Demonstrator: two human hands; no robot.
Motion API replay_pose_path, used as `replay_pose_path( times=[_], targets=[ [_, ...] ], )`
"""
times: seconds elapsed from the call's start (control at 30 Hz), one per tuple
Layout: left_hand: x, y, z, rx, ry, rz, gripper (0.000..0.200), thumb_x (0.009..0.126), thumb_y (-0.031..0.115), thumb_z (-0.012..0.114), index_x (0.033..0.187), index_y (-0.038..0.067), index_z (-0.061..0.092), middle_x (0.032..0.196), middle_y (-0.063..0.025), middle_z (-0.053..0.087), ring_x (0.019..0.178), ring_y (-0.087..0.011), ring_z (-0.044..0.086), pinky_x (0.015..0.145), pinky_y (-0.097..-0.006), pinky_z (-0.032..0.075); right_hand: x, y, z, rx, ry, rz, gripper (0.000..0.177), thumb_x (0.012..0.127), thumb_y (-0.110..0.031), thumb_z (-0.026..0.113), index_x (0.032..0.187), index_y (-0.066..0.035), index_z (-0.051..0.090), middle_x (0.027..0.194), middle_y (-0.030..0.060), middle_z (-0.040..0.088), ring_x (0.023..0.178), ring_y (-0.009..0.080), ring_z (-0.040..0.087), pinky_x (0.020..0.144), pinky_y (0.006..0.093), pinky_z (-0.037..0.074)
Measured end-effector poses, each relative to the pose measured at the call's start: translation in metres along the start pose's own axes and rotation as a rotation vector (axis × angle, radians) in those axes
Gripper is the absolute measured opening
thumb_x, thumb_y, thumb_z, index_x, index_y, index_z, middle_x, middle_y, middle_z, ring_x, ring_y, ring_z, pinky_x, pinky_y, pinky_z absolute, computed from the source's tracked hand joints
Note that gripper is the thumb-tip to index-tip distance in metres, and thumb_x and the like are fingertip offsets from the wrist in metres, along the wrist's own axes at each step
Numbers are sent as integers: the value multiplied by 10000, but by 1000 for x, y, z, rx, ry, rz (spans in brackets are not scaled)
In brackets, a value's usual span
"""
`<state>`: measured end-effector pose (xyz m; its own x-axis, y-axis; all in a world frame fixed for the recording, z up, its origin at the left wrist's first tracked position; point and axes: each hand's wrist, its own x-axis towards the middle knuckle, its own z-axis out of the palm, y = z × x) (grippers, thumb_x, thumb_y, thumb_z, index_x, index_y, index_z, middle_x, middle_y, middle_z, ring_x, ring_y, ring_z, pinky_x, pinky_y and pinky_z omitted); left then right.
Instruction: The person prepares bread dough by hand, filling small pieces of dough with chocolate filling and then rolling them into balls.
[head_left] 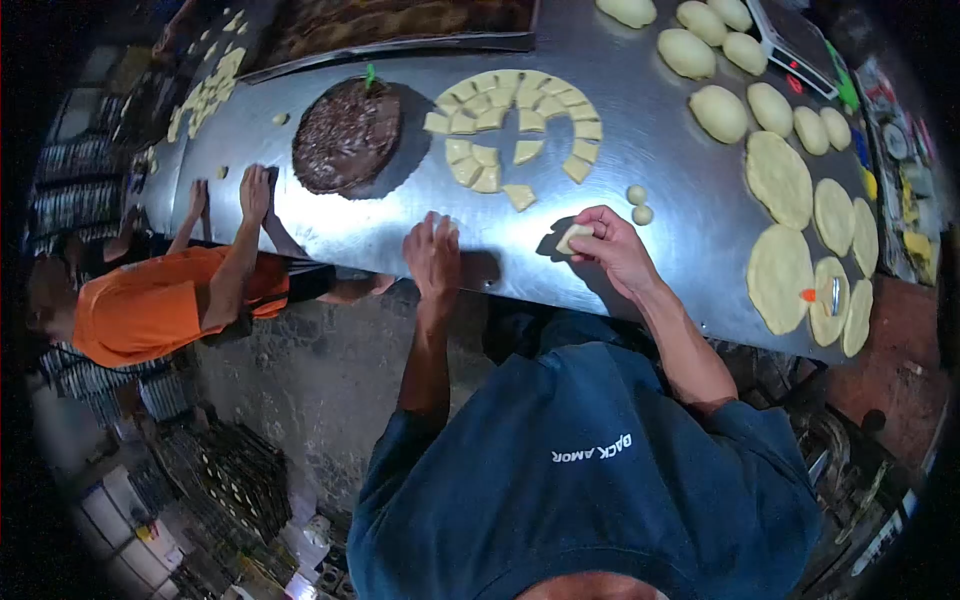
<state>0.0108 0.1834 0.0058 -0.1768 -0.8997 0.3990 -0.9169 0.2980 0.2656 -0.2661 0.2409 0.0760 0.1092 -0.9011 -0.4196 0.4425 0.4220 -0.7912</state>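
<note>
My right hand point(612, 252) pinches a small pale piece of dough point(573, 238) just over the steel table. Two small dough balls point(640, 204) rest beyond that hand, to its right. Near the table's front edge, my left hand point(433, 258) is cupped palm-down with its fingers bent together; whatever is under it is hidden. Ahead of both hands, cut dough pieces point(510, 100) lie in a broken ring. A dark brown, glossy round mass point(346, 135) with a green-handled tool point(369, 76) sits on the table to the left of the ring.
The steel table point(620, 130) holds large dough balls point(718, 113) and flattened dough rounds point(780, 278) on the right. A digital scale point(792, 45) stands behind them. A dark tray point(390, 30) lies at the back. Left, a co-worker in an orange shirt point(150, 305) has hands on the table.
</note>
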Motion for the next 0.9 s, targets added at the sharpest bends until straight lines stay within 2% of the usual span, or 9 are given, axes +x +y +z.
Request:
replay_pose_path(
  times=[0.1, 0.17, 0.3, 0.5, 0.6, 0.63, 0.67, 0.83, 0.9],
  targets=[
    [-11, -8, -6, 17, 72, 160, 228, 849, 180, 657, 1018, 38, 597, 1076, -161, 623, 979, -345, 584, 867, -436, 455, 21, 11, 28, -279, -26, -21, 272, 848, -45, 651, 1102, 15, 576, 795, 47, 629, 739, 88, 574, 643, 219, 459],
    [-6, 5, -17, -643, -343, -519, 212, 914, 204, 606, 1006, 15, 578, 939, -152, 643, 835, -279, 624, 765, -362, 490, 38, 14, 52, -488, -148, -104, 215, 848, -76, 648, 1047, 5, 646, 793, 28, 637, 706, 67, 556, 629, 210, 446],
    [1, 16, -26, -1175, -315, -464, 220, 992, 221, 474, 1047, 29, 565, 800, -74, 629, 736, -96, 579, 660, -256, 463, 63, 19, 98, -488, -213, -12, 254, 835, -103, 647, 1076, -29, 675, 807, 39, 662, 687, 98, 572, 616, 270, 468],
    [-5, -47, 13, -519, -317, -316, 201, 989, 204, 457, 1070, 78, 591, 922, -148, 650, 849, -285, 634, 772, -334, 485, 85, 33, 125, -649, -160, 127, 141, 811, -111, 699, 901, -6, 673, 749, 30, 638, 677, 90, 567, 577, 243, 455],
    [-19, -108, 74, -1450, -53, -528, 207, 933, 206, 542, 1103, 90, 570, 1026, -181, 580, 958, -356, 583, 814, -422, 480, 70, 32, 118, -534, -390, 348, 179, 789, -145, 744, 900, -22, 676, 761, 28, 635, 654, 88, 557, 557, 240, 446],
    [-1, -102, 54, -712, -7, -200, 279, 916, 213, 564, 1171, 102, 542, 1134, -184, 530, 1054, -356, 541, 883, -433, 450, 61, 29, 114, -528, -361, 347, 185, 787, -151, 749, 892, -18, 676, 770, 30, 633, 660, 86, 556, 558, 239, 446],
    [14, -93, 38, 28, 46, 119, 363, 899, 220, 586, 1239, 114, 514, 1243, -187, 480, 1150, -356, 499, 952, -445, 419, 56, 30, 102, -647, -323, 290, 265, 798, -157, 709, 1007, -7, 648, 859, 78, 659, 712, 129, 590, 608, 276, 484],
    [28, -31, -12, 262, -102, 207, 510, 885, 306, 612, 1313, 66, 476, 1282, -176, 486, 1143, -322, 524, 957, -438, 427, 32, 23, 64, -851, 194, -81, 439, 804, -147, 695, 1196, -38, 529, 903, 133, 640, 794, 256, 626, 692, 361, 501],
    [6, 8, -9, -791, -412, -226, 440, 943, 302, 553, 1279, 21, 515, 1137, -160, 593, 984, -232, 610, 833, -351, 494, 20, 24, 55, -1087, 377, -510, 386, 819, -124, 666, 1174, -43, 539, 898, 152, 619, 866, 322, 608, 726, 390, 499]
  ],
)
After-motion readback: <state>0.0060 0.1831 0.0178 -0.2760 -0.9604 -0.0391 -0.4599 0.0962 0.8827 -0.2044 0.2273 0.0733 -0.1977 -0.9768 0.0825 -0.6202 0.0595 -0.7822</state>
